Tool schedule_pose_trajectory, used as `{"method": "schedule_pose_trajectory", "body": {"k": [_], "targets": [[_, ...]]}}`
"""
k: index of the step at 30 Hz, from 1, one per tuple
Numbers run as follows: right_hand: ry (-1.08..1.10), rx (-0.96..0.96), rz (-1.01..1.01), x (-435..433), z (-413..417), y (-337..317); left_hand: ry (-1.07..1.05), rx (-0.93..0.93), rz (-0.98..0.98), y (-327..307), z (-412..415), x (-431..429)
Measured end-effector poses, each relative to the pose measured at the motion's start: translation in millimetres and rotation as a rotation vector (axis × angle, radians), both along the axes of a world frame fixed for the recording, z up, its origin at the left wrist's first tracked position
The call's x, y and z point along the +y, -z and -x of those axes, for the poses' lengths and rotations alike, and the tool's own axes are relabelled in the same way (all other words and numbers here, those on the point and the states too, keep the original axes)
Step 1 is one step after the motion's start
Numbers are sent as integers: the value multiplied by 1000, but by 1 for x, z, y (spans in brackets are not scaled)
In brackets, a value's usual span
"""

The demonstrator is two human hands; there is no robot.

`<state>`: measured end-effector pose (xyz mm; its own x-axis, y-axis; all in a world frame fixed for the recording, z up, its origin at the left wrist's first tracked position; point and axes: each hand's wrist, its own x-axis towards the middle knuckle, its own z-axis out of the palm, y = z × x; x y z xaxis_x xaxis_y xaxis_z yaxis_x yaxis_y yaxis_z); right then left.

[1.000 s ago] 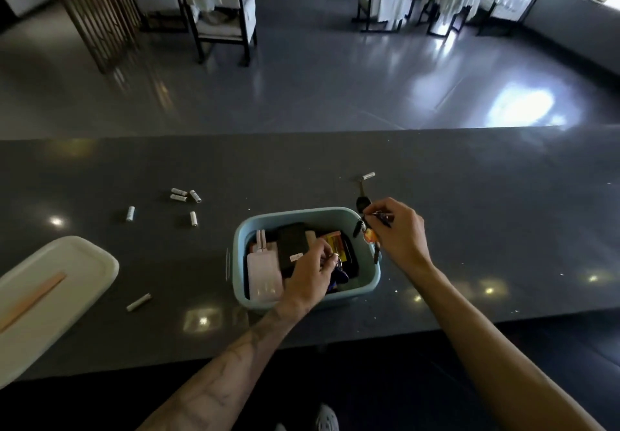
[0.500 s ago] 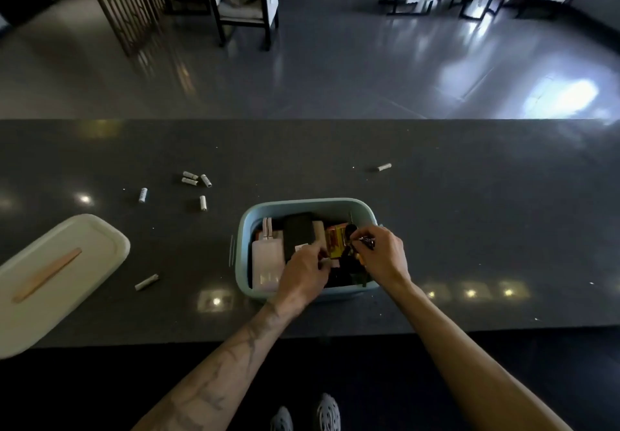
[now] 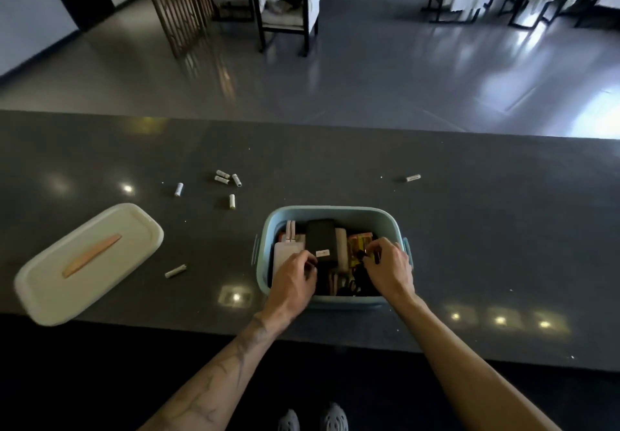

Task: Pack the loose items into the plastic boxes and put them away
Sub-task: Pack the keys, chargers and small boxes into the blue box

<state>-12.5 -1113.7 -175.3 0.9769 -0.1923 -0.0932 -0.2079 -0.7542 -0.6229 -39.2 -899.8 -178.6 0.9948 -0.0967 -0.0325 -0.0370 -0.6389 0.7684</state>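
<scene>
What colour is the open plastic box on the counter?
The box is light blue, shown best in the head view.

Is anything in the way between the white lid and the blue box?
Yes. A battery lies on the counter between lid and box, and the left hand and right hand reach into the box.

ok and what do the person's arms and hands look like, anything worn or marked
The left forearm is bare with dark line tattoos; the right forearm is bare and unmarked. No sleeves in view; left hand and right hand are ungloved.
</scene>
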Motion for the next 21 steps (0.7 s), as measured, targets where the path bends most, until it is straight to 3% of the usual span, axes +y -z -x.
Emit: {"method": "schedule_pose_trajectory", "body": {"k": [16, 21], "targets": [[-73, -189, -127, 44, -13, 11, -170, -120, -62, 8, -13, 17], [-95, -202, -124, 73, -22, 7, -227, -57, 77, 1, -17, 26]]}}
